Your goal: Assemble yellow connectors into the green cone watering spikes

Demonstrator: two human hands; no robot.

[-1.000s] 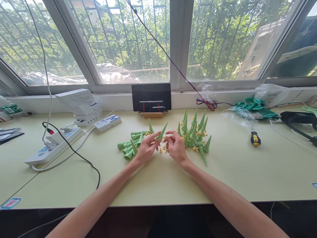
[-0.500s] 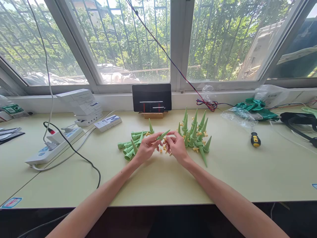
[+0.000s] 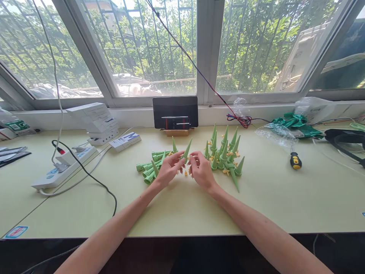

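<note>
My left hand (image 3: 171, 167) pinches a green plastic plant watering spike (image 3: 187, 149), its point slanting up and to the right. Close beside it, my right hand (image 3: 201, 167) has its fingers curled together; what they hold, if anything, is hidden. A bit of yellow shows between the spike and the right fingertips. Several small yellow valve pieces (image 3: 186, 173) lie on the table below the hands. Left of my left hand is a pile of green spikes and hollow tubes (image 3: 148, 173). Many green spikes with yellow valves (image 3: 224, 152) stand bunched right of my right hand, one lying point toward me.
A phone (image 3: 173, 123) leans on a dark tablet (image 3: 175, 104) at the back. To the left are white boxes (image 3: 95, 121) and a power strip (image 3: 64, 167) with cables. A screwdriver (image 3: 295, 160), plastic wrap and a black strap lie to the right.
The spike in my left hand has tipped from nearly flat to more upright. My right hand has drawn slightly away from its tip, and its fingers have curled down.
</note>
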